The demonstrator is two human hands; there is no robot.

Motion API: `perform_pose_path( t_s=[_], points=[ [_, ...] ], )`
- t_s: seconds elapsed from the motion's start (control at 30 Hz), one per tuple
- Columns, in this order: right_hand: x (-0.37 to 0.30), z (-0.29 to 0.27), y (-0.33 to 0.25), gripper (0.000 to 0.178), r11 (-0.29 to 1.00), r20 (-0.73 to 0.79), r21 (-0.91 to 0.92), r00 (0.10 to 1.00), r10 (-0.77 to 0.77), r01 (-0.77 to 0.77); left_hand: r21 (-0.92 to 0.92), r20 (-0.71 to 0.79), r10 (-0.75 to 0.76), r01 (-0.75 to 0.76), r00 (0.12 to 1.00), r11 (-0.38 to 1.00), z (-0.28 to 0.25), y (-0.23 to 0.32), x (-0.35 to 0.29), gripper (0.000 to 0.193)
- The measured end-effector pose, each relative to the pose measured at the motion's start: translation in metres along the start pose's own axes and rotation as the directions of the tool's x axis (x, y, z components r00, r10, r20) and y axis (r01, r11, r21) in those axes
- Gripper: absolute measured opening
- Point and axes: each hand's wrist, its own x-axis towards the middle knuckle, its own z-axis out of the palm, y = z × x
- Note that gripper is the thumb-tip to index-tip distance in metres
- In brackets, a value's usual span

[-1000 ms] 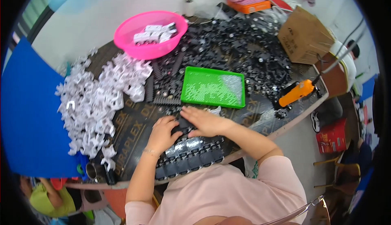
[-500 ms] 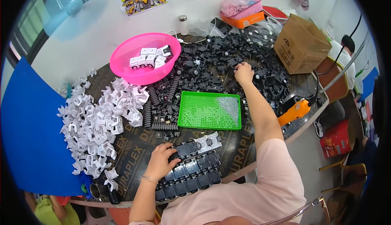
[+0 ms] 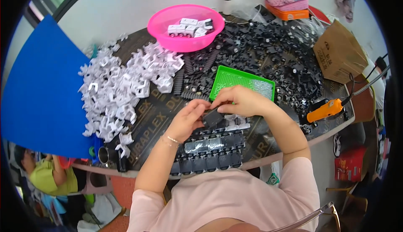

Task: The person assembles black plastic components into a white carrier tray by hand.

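Note:
Close together over the near middle of the table, my left hand [image 3: 188,120] and my right hand [image 3: 242,101] both grip a black plastic part [image 3: 213,119], fingers pinched at its upper edge. Its exact kind is partly hidden by my fingers. Just right of it sits a silver-grey toy chassis piece [image 3: 237,122]. Nearer to me, two rows of black toy vehicle chassis [image 3: 206,164] lie side by side, the farther row having glossy tops [image 3: 203,146]. Behind my right hand is a green perforated tray [image 3: 223,80] holding many small shiny pieces [image 3: 263,88].
White plastic parts [image 3: 113,89] are heaped at left; black parts [image 3: 268,51] spread across the back and right. A pink basin [image 3: 184,43] holds white toy vehicles. An orange power screwdriver [image 3: 325,111] lies at right, near a cardboard box [image 3: 338,53]. Another person [image 3: 50,177] sits at lower left.
My right hand has come back from the black parts pile to meet my left hand. Both now hold a black part raised from the chassis rows. The view has shifted.

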Motion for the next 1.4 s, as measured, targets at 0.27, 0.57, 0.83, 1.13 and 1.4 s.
perform_pose_path(
  t_s=[0.27,0.57,0.83,1.13,1.4],
  points=[
    [-0.015,0.076,-0.018,0.011,0.168,-0.361,0.927,0.919,0.160,0.335,-0.417,-0.010,0.090,-0.086,0.996,0.905,0.003,-0.013,-0.034,0.035],
    [-0.029,0.090,-0.039,0.028,0.043,-0.343,0.939,0.929,0.139,0.340,-0.383,-0.081,0.211,-0.226,0.974,0.896,0.011,-0.016,-0.043,0.031],
    [-0.028,0.094,-0.043,0.024,0.128,-0.338,0.939,0.923,0.185,0.318,-0.277,-0.130,0.255,-0.282,0.958,0.918,0.016,-0.031,-0.037,0.027],
    [-0.036,0.088,-0.041,0.020,0.141,-0.336,0.939,0.920,0.200,0.312,-0.343,-0.139,0.274,-0.306,0.952,0.888,0.021,-0.030,-0.033,0.027],
    [-0.033,0.090,-0.031,0.020,0.146,-0.336,0.939,0.918,0.209,0.310,-0.259,-0.157,0.293,-0.325,0.943,0.909,0.025,-0.035,-0.030,0.026]
  ],
)
